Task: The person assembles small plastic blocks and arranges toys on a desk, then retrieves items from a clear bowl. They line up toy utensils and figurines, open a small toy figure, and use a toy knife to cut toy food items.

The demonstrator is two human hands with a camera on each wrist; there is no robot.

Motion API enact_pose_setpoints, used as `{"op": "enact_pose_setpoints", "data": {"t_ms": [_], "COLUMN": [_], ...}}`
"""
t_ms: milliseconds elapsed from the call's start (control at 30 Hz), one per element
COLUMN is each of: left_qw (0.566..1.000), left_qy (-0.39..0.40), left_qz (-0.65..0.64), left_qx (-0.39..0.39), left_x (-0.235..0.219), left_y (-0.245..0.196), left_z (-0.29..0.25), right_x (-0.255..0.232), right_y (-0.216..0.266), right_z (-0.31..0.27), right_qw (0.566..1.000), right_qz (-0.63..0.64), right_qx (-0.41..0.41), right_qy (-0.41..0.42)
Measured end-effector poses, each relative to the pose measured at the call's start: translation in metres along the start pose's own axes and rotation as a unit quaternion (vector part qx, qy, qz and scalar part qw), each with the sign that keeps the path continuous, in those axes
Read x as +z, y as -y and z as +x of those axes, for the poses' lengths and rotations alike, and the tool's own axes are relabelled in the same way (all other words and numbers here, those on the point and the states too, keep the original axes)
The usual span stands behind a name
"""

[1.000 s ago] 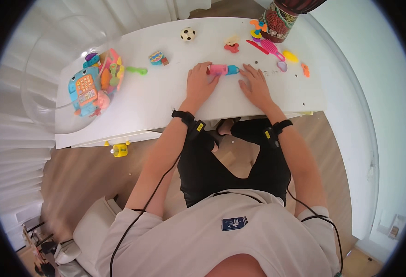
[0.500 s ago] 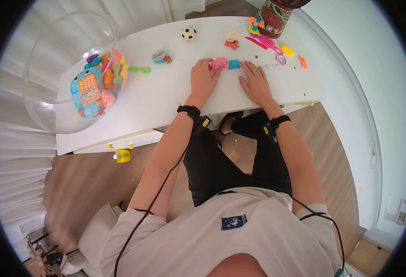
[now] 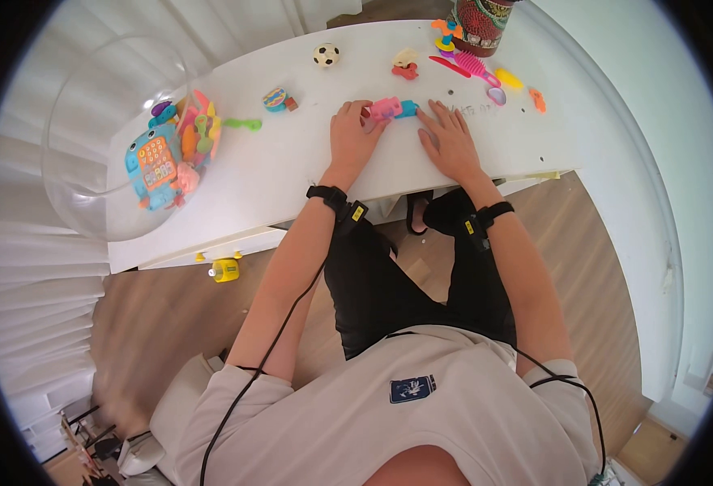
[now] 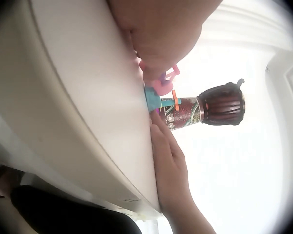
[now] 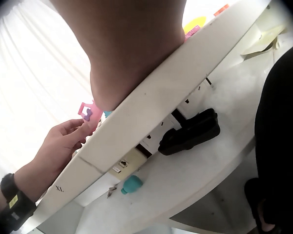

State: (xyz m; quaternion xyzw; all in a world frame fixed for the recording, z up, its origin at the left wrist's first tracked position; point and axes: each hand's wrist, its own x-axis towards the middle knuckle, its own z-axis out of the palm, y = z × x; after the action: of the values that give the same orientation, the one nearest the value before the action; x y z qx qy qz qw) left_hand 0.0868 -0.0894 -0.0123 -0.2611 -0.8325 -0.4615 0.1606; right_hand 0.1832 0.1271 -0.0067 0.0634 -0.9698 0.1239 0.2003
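Observation:
In the head view a pink toy (image 3: 386,108) with a teal end (image 3: 409,108) lies on the white table (image 3: 292,162) between the two hands. My left hand (image 3: 354,139) pinches its pink end between thumb and bent fingers. My right hand (image 3: 452,144) rests on the tabletop with its fingers stretched out, fingertips close to the teal end. From the right wrist, a pink frame with a purple piece (image 5: 87,115) inside stands up by the left hand's fingers. In the left wrist view the teal part (image 4: 153,99) shows between both hands.
Left, a clear round bowl (image 3: 53,170) overlaps a blue toy phone (image 3: 152,166) and several toys. Farther back are a small soccer ball (image 3: 326,55), a round blue toy (image 3: 275,99), a pink brush (image 3: 474,65), a purple spoon (image 3: 496,95) and a patterned drum (image 3: 482,28).
The pink toy has turned in the left hand, so a different side faces up. My right hand's fingers have stayed beside the teal end. The head view has shifted slightly.

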Motion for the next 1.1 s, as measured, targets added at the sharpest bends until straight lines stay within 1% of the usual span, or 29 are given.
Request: {"op": "enact_pose_setpoints", "data": {"t_ms": [67, 133, 167, 233, 333, 433, 567, 633, 733, 767, 833, 967, 1033, 1067, 1100], "left_qw": [1.000, 1.000, 1.000, 0.999, 0.999, 0.998, 0.999, 0.999, 0.999, 0.999, 0.998, 0.998, 0.998, 0.999, 0.999], "left_qy": [0.002, 0.002, -0.001, -0.003, 0.007, 0.004, 0.007, 0.007, 0.017, 0.026, 0.042, 0.032, 0.027, 0.017, 0.005], "left_qz": [0.010, 0.019, 0.027, 0.037, 0.038, 0.055, 0.041, 0.036, 0.037, 0.026, 0.013, 0.011, 0.011, 0.010, 0.011], "left_qx": [0.002, 0.003, 0.011, 0.020, 0.010, 0.022, -0.002, -0.009, -0.014, -0.028, -0.042, -0.057, -0.064, -0.050, -0.038], "left_x": [-0.0002, 0.0012, 0.0015, 0.0012, 0.0008, 0.0021, 0.0017, -0.0001, -0.0018, -0.0019, 0.0008, -0.0019, -0.0006, -0.0004, -0.0007], "left_y": [0.0003, 0.0009, 0.0004, 0.0000, -0.0005, -0.0006, -0.0015, -0.0042, -0.0046, -0.0039, -0.0046, -0.0052, -0.0052, -0.0047, -0.0041], "left_z": [0.0001, -0.0003, -0.0003, -0.0004, -0.0004, -0.0016, -0.0008, -0.0003, 0.0003, 0.0006, -0.0022, 0.0000, 0.0008, 0.0008, 0.0001], "right_x": [0.0015, 0.0044, 0.0039, 0.0024, -0.0010, -0.0020, 0.0014, 0.0008, -0.0011, -0.0019, -0.0014, 0.0001, 0.0001, -0.0022, -0.0054], "right_y": [0.0005, -0.0003, -0.0003, -0.0009, 0.0018, 0.0028, 0.0017, 0.0026, 0.0028, 0.0020, 0.0028, 0.0044, 0.0045, 0.0031, 0.0010], "right_z": [0.0008, 0.0008, 0.0008, 0.0003, 0.0009, 0.0000, 0.0006, 0.0017, 0.0011, 0.0017, -0.0003, 0.0023, 0.0013, 0.0008, 0.0009], "right_qw": [1.000, 0.998, 0.998, 1.000, 1.000, 1.000, 1.000, 0.999, 1.000, 1.000, 1.000, 0.999, 0.996, 0.996, 0.990], "right_qz": [0.002, 0.046, 0.047, -0.007, -0.008, -0.002, 0.002, 0.028, 0.002, 0.001, 0.008, 0.014, 0.063, 0.064, 0.115], "right_qx": [0.003, 0.044, 0.044, 0.019, 0.021, 0.016, 0.012, 0.034, 0.012, 0.015, 0.009, 0.022, 0.041, 0.037, 0.037], "right_qy": [-0.001, -0.021, -0.020, 0.010, 0.012, 0.003, -0.008, -0.010, -0.002, -0.002, -0.018, -0.020, -0.051, -0.051, -0.071]}}
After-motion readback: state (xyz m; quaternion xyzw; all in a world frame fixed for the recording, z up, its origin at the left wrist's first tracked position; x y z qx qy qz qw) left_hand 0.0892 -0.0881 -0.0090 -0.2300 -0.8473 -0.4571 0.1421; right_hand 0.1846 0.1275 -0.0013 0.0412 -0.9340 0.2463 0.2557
